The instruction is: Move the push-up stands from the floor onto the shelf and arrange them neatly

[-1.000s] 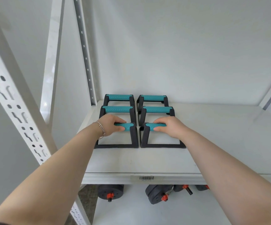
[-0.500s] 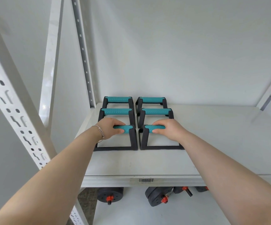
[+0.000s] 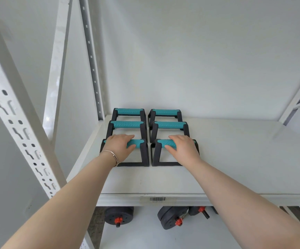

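Note:
Several push-up stands, black frames with teal handles, stand in two columns on the white shelf (image 3: 235, 159). My left hand (image 3: 118, 145) lies over the handle of the front left stand (image 3: 144, 155), fingers behind the bar and thumb in front. My right hand (image 3: 183, 147) holds the handle of the front right stand (image 3: 160, 143) the same way. Both front stands rest flat on the shelf, close behind them the middle pair (image 3: 126, 124) (image 3: 169, 125) and the back pair (image 3: 128, 111) (image 3: 165, 112) against the wall.
A perforated white upright (image 3: 19, 123) rises close on my left. The shelf's front edge carries a barcode label (image 3: 157, 199). Black dumbbells with orange collars (image 3: 118, 215) (image 3: 174, 217) lie on the level below. The shelf surface stretches bare to the right of the stands.
Both hands stay on the front stands' handles, with fingers a little straighter now. The stands have not visibly shifted; my view has tilted slightly.

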`<state>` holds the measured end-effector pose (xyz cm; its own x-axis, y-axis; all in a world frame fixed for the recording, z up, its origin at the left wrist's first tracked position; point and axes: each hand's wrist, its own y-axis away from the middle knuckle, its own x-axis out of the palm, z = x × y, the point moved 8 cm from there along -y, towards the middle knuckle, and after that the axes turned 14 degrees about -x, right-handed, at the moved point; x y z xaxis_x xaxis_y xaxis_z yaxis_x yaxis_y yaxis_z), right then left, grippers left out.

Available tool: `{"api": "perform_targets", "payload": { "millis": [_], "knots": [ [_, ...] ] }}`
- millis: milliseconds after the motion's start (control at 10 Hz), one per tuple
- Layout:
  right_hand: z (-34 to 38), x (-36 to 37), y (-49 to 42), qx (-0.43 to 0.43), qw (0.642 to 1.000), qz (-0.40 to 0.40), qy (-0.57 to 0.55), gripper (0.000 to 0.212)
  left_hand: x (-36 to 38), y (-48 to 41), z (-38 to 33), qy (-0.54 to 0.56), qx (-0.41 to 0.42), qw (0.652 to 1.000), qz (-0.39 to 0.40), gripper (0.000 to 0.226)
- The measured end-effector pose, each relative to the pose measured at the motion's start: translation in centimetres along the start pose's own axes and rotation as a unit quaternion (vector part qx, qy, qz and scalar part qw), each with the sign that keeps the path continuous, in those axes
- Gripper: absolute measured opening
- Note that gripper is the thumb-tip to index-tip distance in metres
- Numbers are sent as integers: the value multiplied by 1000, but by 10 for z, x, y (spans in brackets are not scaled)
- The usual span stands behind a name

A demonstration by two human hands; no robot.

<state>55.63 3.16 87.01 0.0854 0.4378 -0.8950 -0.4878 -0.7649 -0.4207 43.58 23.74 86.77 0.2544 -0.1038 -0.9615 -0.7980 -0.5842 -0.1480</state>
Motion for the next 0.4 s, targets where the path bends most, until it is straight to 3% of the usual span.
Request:
{"api": "perform_targets", "payload": {
  "millis": [200,400],
  "knots": [
    [-10,-10,17,66,994,-90,8,50,-3,18,-8,79,-105,990,-53,44],
    [-19,-36,47,63,982,-165,61,57,-5,58,-81,88,-84,984,-130,57]
  ]
}}
